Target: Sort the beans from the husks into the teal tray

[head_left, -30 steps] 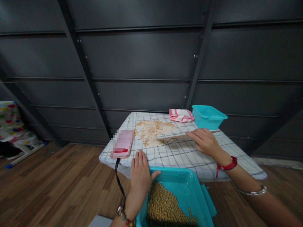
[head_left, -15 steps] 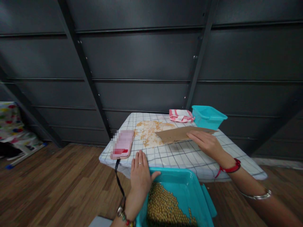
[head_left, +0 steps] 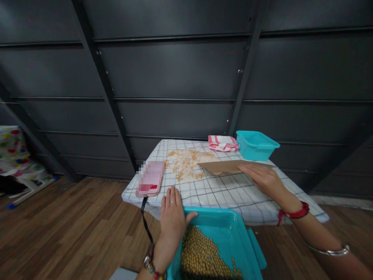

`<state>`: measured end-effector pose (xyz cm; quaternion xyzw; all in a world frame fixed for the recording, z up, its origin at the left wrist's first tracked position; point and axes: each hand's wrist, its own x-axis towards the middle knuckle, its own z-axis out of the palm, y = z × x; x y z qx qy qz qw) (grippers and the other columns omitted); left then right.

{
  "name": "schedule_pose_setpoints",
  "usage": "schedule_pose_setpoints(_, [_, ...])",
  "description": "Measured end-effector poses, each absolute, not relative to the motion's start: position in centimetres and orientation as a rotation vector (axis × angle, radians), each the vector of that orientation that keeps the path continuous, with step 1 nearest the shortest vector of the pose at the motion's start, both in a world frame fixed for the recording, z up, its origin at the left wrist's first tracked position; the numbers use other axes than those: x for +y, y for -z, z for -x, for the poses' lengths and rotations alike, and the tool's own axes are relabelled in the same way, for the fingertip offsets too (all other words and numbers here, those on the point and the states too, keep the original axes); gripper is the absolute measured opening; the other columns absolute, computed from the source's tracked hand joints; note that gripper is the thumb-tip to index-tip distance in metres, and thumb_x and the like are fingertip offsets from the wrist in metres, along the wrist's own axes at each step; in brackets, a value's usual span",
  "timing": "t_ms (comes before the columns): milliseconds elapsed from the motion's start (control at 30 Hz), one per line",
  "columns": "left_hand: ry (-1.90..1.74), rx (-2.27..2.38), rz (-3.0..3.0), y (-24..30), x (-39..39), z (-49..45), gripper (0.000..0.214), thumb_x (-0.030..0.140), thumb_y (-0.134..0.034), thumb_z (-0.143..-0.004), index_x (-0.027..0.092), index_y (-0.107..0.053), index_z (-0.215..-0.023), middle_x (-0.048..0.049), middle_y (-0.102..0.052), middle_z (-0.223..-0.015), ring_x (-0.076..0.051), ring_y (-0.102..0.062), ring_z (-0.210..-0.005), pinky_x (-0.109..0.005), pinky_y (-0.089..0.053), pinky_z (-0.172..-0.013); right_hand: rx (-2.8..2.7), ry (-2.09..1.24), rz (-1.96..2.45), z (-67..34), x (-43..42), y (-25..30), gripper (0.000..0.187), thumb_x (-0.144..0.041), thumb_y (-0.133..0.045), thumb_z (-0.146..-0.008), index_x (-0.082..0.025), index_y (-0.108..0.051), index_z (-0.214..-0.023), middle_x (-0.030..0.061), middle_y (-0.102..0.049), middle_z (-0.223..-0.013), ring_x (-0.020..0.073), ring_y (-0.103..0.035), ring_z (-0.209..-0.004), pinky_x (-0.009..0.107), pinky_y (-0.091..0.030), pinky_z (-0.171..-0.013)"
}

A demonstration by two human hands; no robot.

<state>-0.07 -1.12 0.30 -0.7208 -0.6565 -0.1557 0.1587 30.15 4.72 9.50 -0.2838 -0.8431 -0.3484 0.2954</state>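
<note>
My right hand point(head_left: 260, 177) grips a flat piece of brown cardboard point(head_left: 221, 167), held above the right part of the table with its torn edge facing down. My left hand point(head_left: 172, 212) lies flat at the table's front edge, fingers stretched out, its thumb at the rim of a teal plastic tub point(head_left: 215, 212). Inside that tub is a heap of soybeans point(head_left: 201, 251), gathered mostly on its left side. Left of the cardboard, yellow grains mixed with white, rice-like grains point(head_left: 188, 163) are spread over the checked tablecloth point(head_left: 186, 192).
A second teal tub point(head_left: 258, 146) stands at the back right, beside a folded pink-and-white striped cloth point(head_left: 223, 143). A pink phone point(head_left: 151, 179) with a black strap point(head_left: 145, 221) lies at the table's left. Behind the table rises a dark panelled wall point(head_left: 171, 70).
My right hand has moved to the right with the cardboard, away from the spread grains. The left hand and the tubs have stayed in place.
</note>
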Motion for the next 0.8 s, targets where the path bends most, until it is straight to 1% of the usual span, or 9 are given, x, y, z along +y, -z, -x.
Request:
schedule_pose_setpoints(100, [0.472,-1.864,2.057,-0.2,-1.1,0.0,0.084,0.067,-0.043,-0.069,0.004,-0.042,-0.125,-0.0246,-0.044,-0.131,-0.035,-0.039,-0.122,-0.051,-0.036,-0.097,-2.258,0.914,0.782,-29.9,5.2,-9.6,0.038,0.001,-0.037,-0.079,-0.015,-0.059,-0.106,0.01,-0.068,-0.094,0.0182,-0.064,-0.085,0.033,-0.054,-0.074])
schedule_pose_setpoints(167, [0.479,-1.855,2.058,-0.2,-1.1,0.1,0.083,0.067,-0.043,-0.069,0.005,-0.043,-0.125,-0.0243,-0.044,-0.131,-0.035,-0.038,-0.123,-0.05,-0.036,-0.097,-2.273,0.907,0.786,-29.7,5.2,-9.6,0.041,0.003,-0.036,-0.077,-0.016,-0.059,-0.105,0.0086,-0.068,-0.093,0.0171,-0.065,-0.084,0.031,-0.055,-0.073])
schedule_pose_setpoints(267, [0.479,-1.844,2.057,-0.1,-1.2,0.2,0.083,0.067,-0.043,-0.07,0.005,-0.043,-0.125,-0.0242,-0.044,-0.131,-0.035,-0.038,-0.123,-0.05,-0.036,-0.098,-2.29,0.868,0.754,-29.5,4.4,-9.6,0.045,0.003,-0.035,-0.076,-0.019,-0.059,-0.108,0.0059,-0.069,-0.093,0.0157,-0.065,-0.083,0.03,-0.055,-0.073])
schedule_pose_setpoints(467, [0.477,-1.839,2.049,-0.1,-1.2,0.1,0.083,0.067,-0.042,-0.07,0.005,-0.043,-0.125,-0.0241,-0.044,-0.131,-0.035,-0.038,-0.122,-0.05,-0.036,-0.097,-2.377,0.829,0.725,-30.1,2.1,-10.4,0.045,0.002,-0.036,-0.079,-0.021,-0.055,-0.112,0.004,-0.068,-0.095,0.0154,-0.064,-0.086,0.028,-0.054,-0.074])
schedule_pose_setpoints(633, [0.442,-1.861,2.036,-0.5,-1.3,-0.1,0.082,0.066,-0.044,-0.07,0.004,-0.045,-0.123,-0.0233,-0.045,-0.131,-0.034,-0.04,-0.122,-0.047,-0.038,-0.097,-2.322,0.887,0.736,-30.7,0.8,-10.8,0.043,-0.002,-0.037,-0.083,-0.021,-0.05,-0.119,0.0044,-0.068,-0.096,0.0159,-0.064,-0.085,0.028,-0.054,-0.071])
schedule_pose_setpoints(800, [0.399,-1.863,2.05,-0.9,-1.4,-0.2,0.085,0.067,-0.043,-0.069,0.001,-0.044,-0.123,-0.0239,-0.045,-0.13,-0.034,-0.041,-0.121,-0.046,-0.039,-0.096,-2.293,0.989,0.752,-30.6,1.3,-10.9,0.041,-0.002,-0.036,-0.083,-0.018,-0.05,-0.118,0.0059,-0.068,-0.093,0.0167,-0.065,-0.081,0.029,-0.054,-0.069])
